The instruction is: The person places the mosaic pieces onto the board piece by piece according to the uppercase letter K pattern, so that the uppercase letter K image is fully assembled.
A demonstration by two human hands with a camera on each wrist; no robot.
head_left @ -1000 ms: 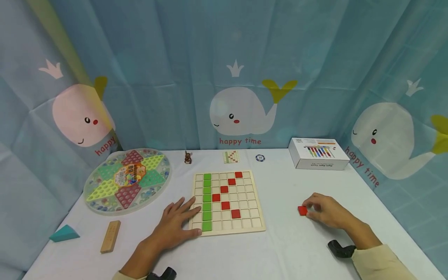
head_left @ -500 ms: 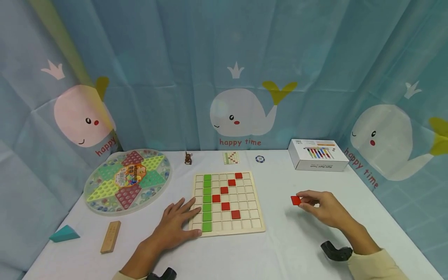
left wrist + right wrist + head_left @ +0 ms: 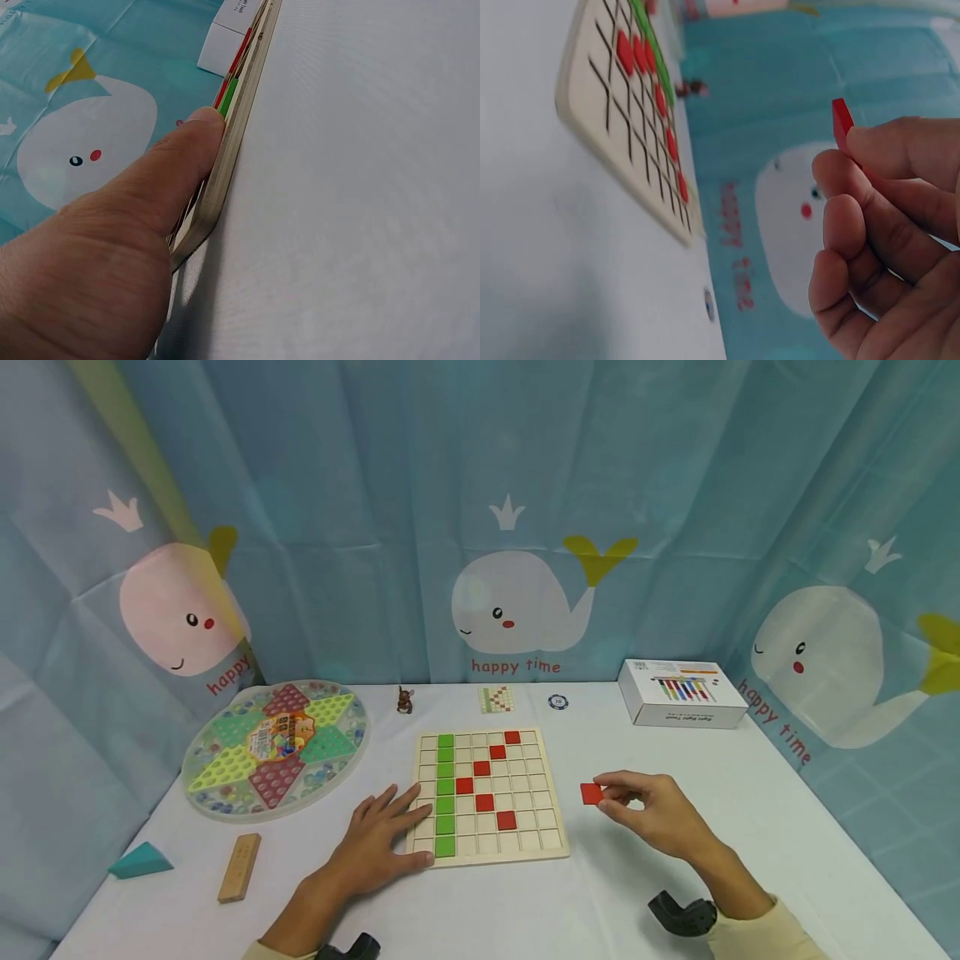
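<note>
Between thumb and fingers my right hand [image 3: 656, 814] pinches a red square tile [image 3: 591, 794], held above the table just right of the board. The wooden grid board [image 3: 525, 841] lies flat in the middle. One column near its left side is filled with green tiles [image 3: 446, 783], and several red tiles [image 3: 484, 802] run in two slanting lines. My left hand [image 3: 375, 843] rests with fingers spread on the board's left edge. In the left wrist view its thumb [image 3: 180, 161] lies against the board's rim [image 3: 225, 165]. The right wrist view shows the pinched red tile [image 3: 841, 124] edge-on.
Behind the board stand a small brown figurine [image 3: 405, 700], a pattern card [image 3: 497, 699] and a poker chip [image 3: 558, 702]. A white box [image 3: 682, 693] sits at the back right. To the left lie a round Chinese checkers board [image 3: 277, 752], a wooden block [image 3: 239, 868] and a teal wedge [image 3: 141, 860].
My right hand has lifted the red tile off the table and carried it left towards the board. The left hand has stayed on the board's left edge.
</note>
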